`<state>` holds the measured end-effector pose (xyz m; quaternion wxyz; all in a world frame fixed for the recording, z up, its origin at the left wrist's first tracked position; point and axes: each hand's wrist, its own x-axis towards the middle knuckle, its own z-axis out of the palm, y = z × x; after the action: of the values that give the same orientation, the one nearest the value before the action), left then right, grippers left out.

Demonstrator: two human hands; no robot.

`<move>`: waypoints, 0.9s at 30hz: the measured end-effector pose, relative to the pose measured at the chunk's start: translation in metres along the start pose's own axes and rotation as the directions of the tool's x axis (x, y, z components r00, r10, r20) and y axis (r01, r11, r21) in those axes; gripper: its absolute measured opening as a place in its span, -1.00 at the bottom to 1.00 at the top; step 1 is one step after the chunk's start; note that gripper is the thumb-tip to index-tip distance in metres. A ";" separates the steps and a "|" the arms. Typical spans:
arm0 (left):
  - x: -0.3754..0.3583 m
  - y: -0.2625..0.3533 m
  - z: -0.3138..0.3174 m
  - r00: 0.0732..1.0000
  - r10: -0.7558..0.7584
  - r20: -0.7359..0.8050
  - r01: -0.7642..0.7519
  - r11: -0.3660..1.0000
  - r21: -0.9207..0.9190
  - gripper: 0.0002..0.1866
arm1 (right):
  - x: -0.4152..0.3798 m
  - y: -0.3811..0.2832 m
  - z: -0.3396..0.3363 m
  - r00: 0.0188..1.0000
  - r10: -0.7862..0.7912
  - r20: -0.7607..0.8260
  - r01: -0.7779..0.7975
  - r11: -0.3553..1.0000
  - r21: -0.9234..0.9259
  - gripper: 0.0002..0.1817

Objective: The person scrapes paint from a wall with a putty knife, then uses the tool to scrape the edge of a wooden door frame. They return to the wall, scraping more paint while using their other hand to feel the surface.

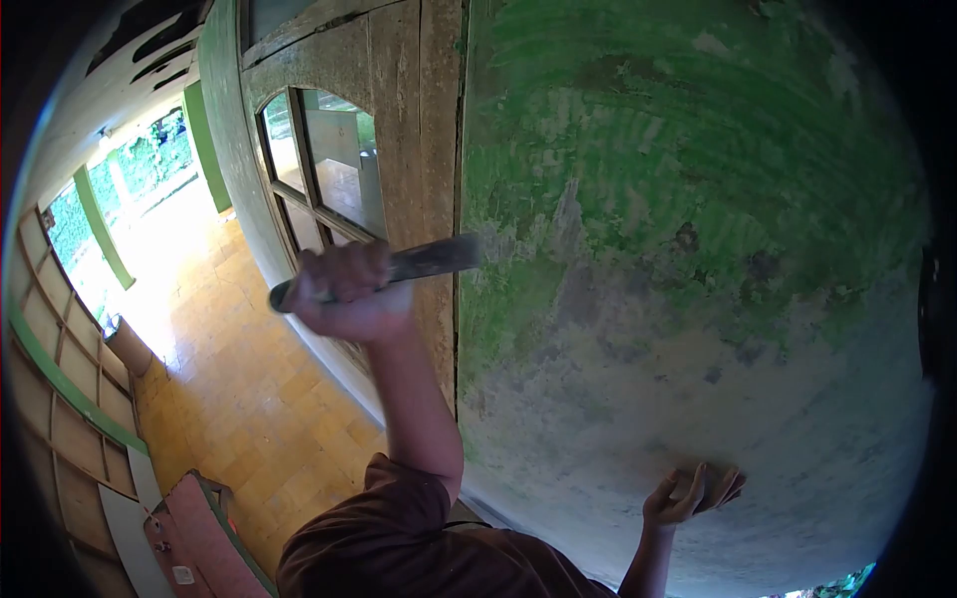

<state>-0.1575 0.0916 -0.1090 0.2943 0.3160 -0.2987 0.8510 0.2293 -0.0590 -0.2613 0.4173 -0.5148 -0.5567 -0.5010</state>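
Note:
Raised at the centre left, my left hand [347,291] is wrapped round the handle of a flat scraper-like tool [437,258]. The tool's blade points right, its end over the edge of a wall [618,329] with patchy green paint above and bare grey below. From this view I cannot tell whether the blade touches the wall. Low on the right, my right hand [695,492] is beside the grey part of the wall, fingers apart and nothing in it.
A worn wooden door frame with glass panes [339,164] stands behind my left hand. Yellow floor tiles [239,379] run along the left. A pink panel [204,538] leans at the bottom left, and a brown cylindrical container [128,346] stands farther back.

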 end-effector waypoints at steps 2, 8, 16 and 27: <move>-0.008 -0.010 0.006 0.997 -0.060 0.039 0.057 0.997 0.054 -0.74 | -0.009 0.007 0.001 1.000 -0.010 0.010 0.010 1.000 -0.009 -0.59; -0.002 0.003 0.003 0.998 -0.023 0.062 0.023 1.000 0.016 -0.73 | 0.004 -0.003 -0.002 1.000 -0.011 0.015 0.011 1.000 0.000 -0.59; -0.012 -0.009 0.006 0.991 -0.097 0.089 0.098 0.995 0.001 -0.76 | 0.002 -0.004 -0.003 0.999 0.027 0.022 -0.028 0.999 0.028 -0.58; -0.013 -0.011 0.016 0.981 -0.168 0.096 0.152 0.976 0.155 -0.77 | -0.003 -0.007 -0.003 0.999 0.020 0.043 -0.020 1.000 0.007 -0.58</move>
<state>-0.1363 0.0832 -0.1043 0.3212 0.4055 -0.2245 0.8259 0.2230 -0.0624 -0.2647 0.4121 -0.5294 -0.5621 -0.4837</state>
